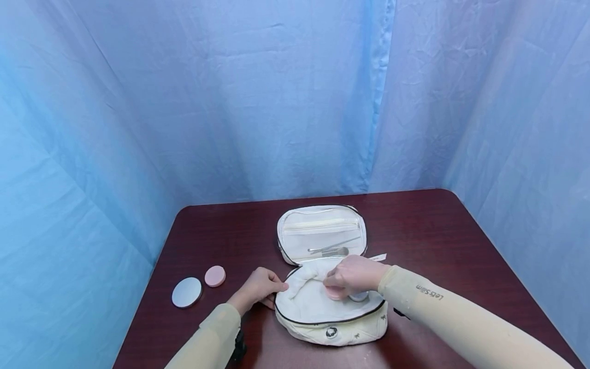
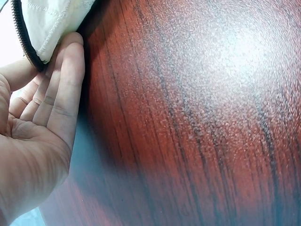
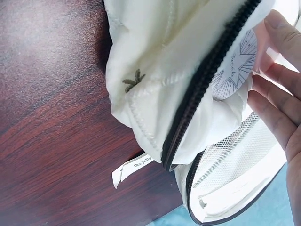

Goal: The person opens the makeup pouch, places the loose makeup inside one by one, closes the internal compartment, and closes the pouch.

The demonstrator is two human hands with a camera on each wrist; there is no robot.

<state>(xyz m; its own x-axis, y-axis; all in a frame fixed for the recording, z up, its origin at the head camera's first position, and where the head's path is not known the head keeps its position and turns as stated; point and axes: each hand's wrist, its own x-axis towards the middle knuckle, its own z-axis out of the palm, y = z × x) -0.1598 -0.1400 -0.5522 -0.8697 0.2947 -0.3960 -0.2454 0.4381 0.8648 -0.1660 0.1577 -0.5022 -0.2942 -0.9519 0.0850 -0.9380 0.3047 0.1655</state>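
Note:
A white quilted makeup bag [image 1: 332,334] with dark zipper edging lies unzipped, its lid folded back. My left hand [image 1: 259,288] pinches the bag's left rim, thumb inside the zipper edge and fingers along the outer wall. Inside the bag, my right hand [image 1: 357,271] grips a round pink compact [image 1: 335,293], partly hidden by the fingers. Beside it sits a round white compact [image 1: 358,296]; the right wrist view shows a star-and-ray pattern [image 3: 235,66] on its face.
Makeup brushes [image 1: 335,251] sit in the lid's mesh pocket. Left of the bag, a round pink case [image 1: 214,276] and a larger round white case [image 1: 186,292] lie on the dark red table [image 1: 230,230]. Blue curtains [image 1: 276,102] stand around the table.

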